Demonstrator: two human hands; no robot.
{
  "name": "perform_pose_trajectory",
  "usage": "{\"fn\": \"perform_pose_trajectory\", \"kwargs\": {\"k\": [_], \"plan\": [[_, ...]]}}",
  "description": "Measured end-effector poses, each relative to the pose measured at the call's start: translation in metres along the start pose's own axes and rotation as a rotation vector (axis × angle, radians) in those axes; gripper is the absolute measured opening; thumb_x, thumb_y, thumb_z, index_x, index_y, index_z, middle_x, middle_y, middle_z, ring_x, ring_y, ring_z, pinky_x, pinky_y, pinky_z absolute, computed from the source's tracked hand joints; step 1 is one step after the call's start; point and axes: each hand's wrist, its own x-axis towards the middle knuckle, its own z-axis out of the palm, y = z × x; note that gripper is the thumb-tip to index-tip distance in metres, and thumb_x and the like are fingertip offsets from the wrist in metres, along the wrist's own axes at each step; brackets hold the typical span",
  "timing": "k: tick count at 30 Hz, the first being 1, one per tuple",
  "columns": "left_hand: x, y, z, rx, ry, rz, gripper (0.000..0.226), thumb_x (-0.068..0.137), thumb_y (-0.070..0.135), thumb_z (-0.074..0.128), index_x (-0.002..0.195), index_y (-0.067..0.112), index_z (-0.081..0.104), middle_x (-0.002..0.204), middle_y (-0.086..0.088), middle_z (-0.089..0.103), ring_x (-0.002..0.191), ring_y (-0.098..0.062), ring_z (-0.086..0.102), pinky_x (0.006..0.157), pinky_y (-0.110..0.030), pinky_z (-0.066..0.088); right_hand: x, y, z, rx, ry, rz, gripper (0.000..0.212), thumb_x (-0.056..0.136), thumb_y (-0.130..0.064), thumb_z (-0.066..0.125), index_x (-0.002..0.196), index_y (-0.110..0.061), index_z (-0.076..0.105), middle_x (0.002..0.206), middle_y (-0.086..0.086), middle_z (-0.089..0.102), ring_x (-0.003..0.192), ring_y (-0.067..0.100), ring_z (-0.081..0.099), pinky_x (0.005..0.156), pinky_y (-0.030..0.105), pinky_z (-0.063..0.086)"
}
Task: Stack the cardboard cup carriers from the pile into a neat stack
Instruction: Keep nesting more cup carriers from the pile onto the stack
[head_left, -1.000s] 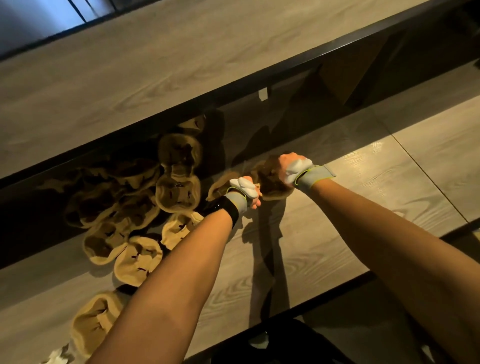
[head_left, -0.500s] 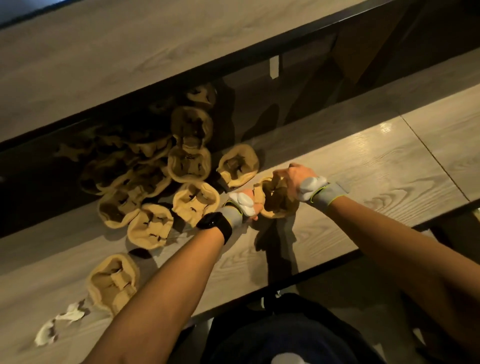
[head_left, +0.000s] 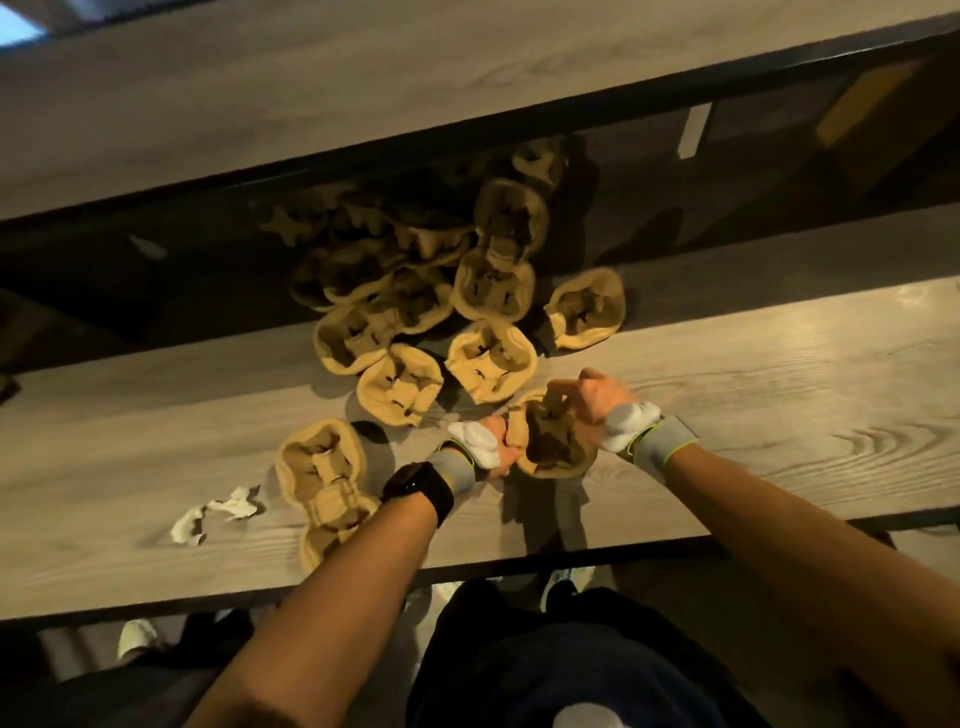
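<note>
A tan cardboard cup carrier (head_left: 553, 441) sits low over the wooden table (head_left: 753, 415), gripped from both sides. My left hand (head_left: 498, 447) pinches its left edge and my right hand (head_left: 592, 400) holds its right rim. Behind them lies a loose pile of cup carriers (head_left: 415, 306), several overlapping and reaching into the shadow at the table's back. One carrier (head_left: 587, 309) lies apart at the pile's right. Another double carrier (head_left: 324, 483) lies alone near my left forearm.
Torn white paper scraps (head_left: 215, 514) lie at the left near the front edge. A dark-edged upper shelf (head_left: 363, 150) overhangs the back of the table and shades the pile. The table's front edge (head_left: 571, 556) runs just before my body.
Both hands have drawn the held carrier nearer to me, away from the pile. The view has tilted down, showing more of the table's front edge and my lap.
</note>
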Motion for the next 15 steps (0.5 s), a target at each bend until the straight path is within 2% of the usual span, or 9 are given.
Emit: {"fn": "perform_pose_trajectory", "kwargs": {"k": [2,4,6,8,10,12,15], "plan": [[-0.007,-0.001,-0.001,0.055,0.024,0.007,0.037,0.09,0.028,0.052,0.119,0.006,0.058,0.116,-0.014,0.066,0.104,-0.032,0.063,0.093,-0.041,0.052,0.004,-0.002,0.002,-0.004,-0.018,0.019,0.052,0.091,-0.014,0.045,0.142,-0.026,0.044,0.126,0.016,0.053,0.117,0.037,0.055,0.095,0.041,0.047],[-0.009,0.003,-0.007,0.09,0.046,-0.006,0.034,0.091,0.028,0.049,0.115,0.006,0.06,0.115,-0.015,0.065,0.105,-0.032,0.061,0.094,-0.037,0.049,0.008,0.001,0.0,-0.005,-0.023,0.036,0.05,0.096,-0.024,0.044,0.146,-0.026,0.037,0.132,0.014,0.054,0.12,0.035,0.054,0.097,0.042,0.047],[-0.009,0.01,-0.018,0.089,0.113,0.006,0.025,0.093,0.027,0.047,0.102,0.007,0.059,0.103,-0.016,0.062,0.095,-0.031,0.059,0.085,-0.032,0.046,0.01,0.008,-0.009,0.012,0.055,0.031,0.045,0.099,-0.034,0.041,0.144,-0.026,0.04,0.131,0.013,0.059,0.118,0.034,0.056,0.095,0.042,0.047],[-0.006,0.02,-0.032,0.014,0.215,0.035,0.015,0.093,0.021,0.046,0.097,0.009,0.054,0.096,-0.016,0.059,0.089,-0.029,0.056,0.075,-0.03,0.041,0.015,0.018,-0.02,0.052,0.158,0.04,0.04,0.1,-0.035,0.04,0.137,-0.024,0.048,0.13,0.013,0.06,0.116,0.035,0.058,0.095,0.042,0.047],[0.003,0.031,-0.042,-0.077,0.333,0.088,0.015,0.093,0.019,0.046,0.102,0.008,0.052,0.096,-0.017,0.059,0.092,-0.032,0.058,0.073,-0.032,0.04,0.024,0.03,-0.033,0.104,0.204,0.104,0.037,0.099,-0.035,0.041,0.133,-0.023,0.051,0.129,0.014,0.057,0.114,0.035,0.058,0.096,0.044,0.048],[0.015,0.045,-0.048,-0.143,0.361,0.127,0.023,0.093,0.02,0.047,0.112,0.008,0.047,0.095,-0.017,0.06,0.094,-0.034,0.059,0.077,-0.035,0.044,0.034,0.042,-0.046,0.125,0.191,0.171,0.037,0.098,-0.038,0.039,0.133,-0.029,0.047,0.133,0.015,0.052,0.118,0.037,0.055,0.098,0.047,0.047],[0.037,0.071,-0.057,-0.187,0.334,0.119,0.055,0.093,0.02,0.047,0.144,0.013,0.026,0.122,-0.02,0.059,0.112,-0.038,0.057,0.096,-0.043,0.047,0.049,0.055,-0.062,0.151,0.131,0.269,0.04,0.096,-0.038,0.039,0.136,-0.035,0.039,0.146,0.015,0.041,0.132,0.039,0.044,0.105,0.053,0.04]]}}
